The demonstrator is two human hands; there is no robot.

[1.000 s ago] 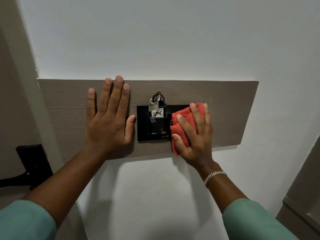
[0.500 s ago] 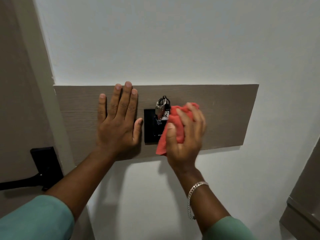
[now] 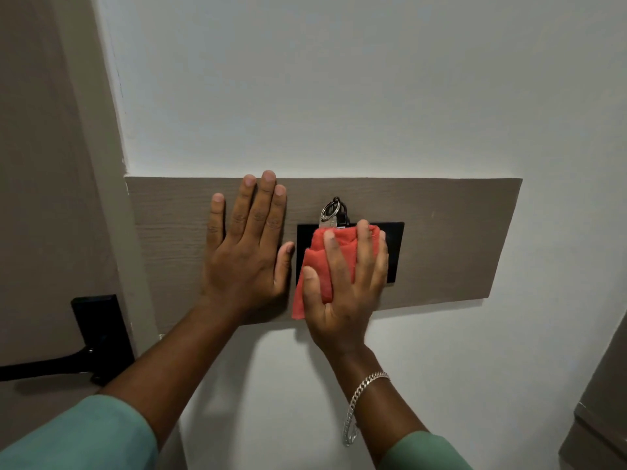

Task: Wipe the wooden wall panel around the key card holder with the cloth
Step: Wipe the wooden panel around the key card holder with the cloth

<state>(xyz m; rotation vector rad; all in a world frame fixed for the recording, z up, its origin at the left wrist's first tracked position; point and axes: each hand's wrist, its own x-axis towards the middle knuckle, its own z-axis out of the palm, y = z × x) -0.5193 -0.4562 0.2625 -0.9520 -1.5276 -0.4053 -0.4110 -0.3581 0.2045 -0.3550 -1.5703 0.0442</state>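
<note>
A grey-brown wooden wall panel runs across the white wall. A black key card holder is set in its middle, with a key ring sticking out of its top. My right hand presses a bunched red cloth flat against the holder's face, hiding most of it. My left hand lies flat on the panel just left of the holder, fingers spread and pointing up, thumb near the holder's left edge.
A door with a black handle plate and lever stands at the left, beside the door frame. A dark furniture edge shows at the lower right. White wall lies above and below the panel.
My right hand with the cloth has moved from the holder's right side leftward onto its face, then spread flatter over it. My left hand has stayed on the panel.
</note>
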